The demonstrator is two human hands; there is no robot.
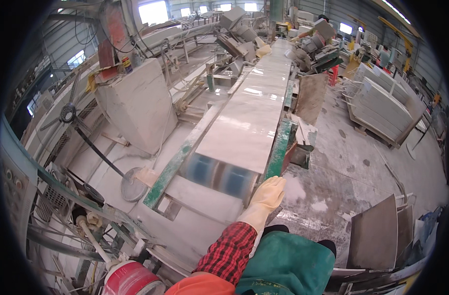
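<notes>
Only one gloved hand (268, 192) shows, flat and open, holding nothing, fingers at the green rail (279, 149) beside the rollers (219, 175). Polished slabs (249, 123) lie along the conveyor just ahead. Stacked slabs (382, 105) stand well right; a stone block (136, 105) left.

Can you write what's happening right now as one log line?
right hand: gloved, fingers flat, reaching to green rail | stone slab: lying on conveyor | left hand: not seen | red bucket: lower left

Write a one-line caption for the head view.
Gloved hand reaching to the green rail of a roller conveyor carrying a pale stone slab in a stone workshop.
</notes>
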